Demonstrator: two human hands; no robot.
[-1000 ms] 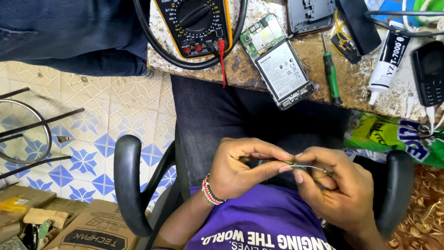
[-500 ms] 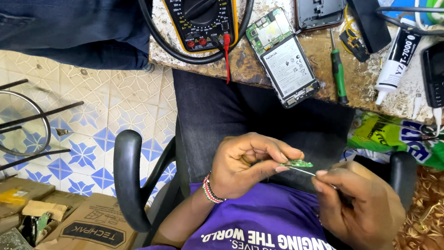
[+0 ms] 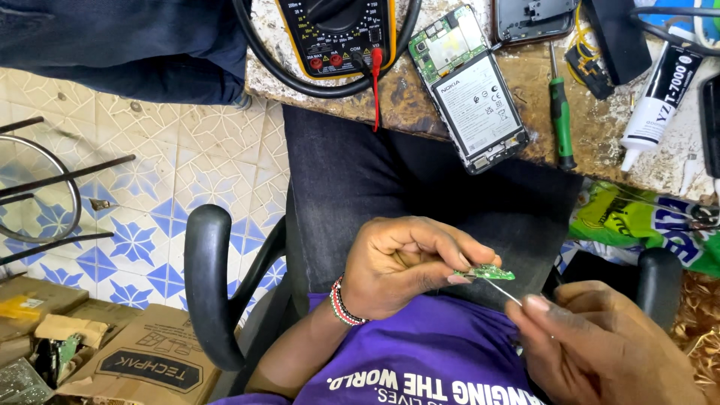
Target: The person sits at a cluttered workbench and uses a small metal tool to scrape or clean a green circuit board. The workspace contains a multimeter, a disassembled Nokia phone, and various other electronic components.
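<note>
While the tabletop [image 3: 600, 142] at twelve o'clock carries the opened phone [image 3: 472, 90], back cover off, I judge the work midway. At six o'clock, over my lap, my left hand [image 3: 401, 262] has its fingers clamped on the small green circuit board [image 3: 489, 271]. My right hand [image 3: 600, 349] pinches a thin metal probe [image 3: 502, 291] against it; refitting remains.

Board [image 3: 491, 271]: green, glossy circuit laminate.
Probe [image 3: 501, 289]: thin bright metal.
Bench [image 3: 600, 127]: worn, mottled, rough.
Armrest [image 3: 208, 285]: smooth black plastic.
Box [image 3: 142, 364]: matt cardboard.
</note>
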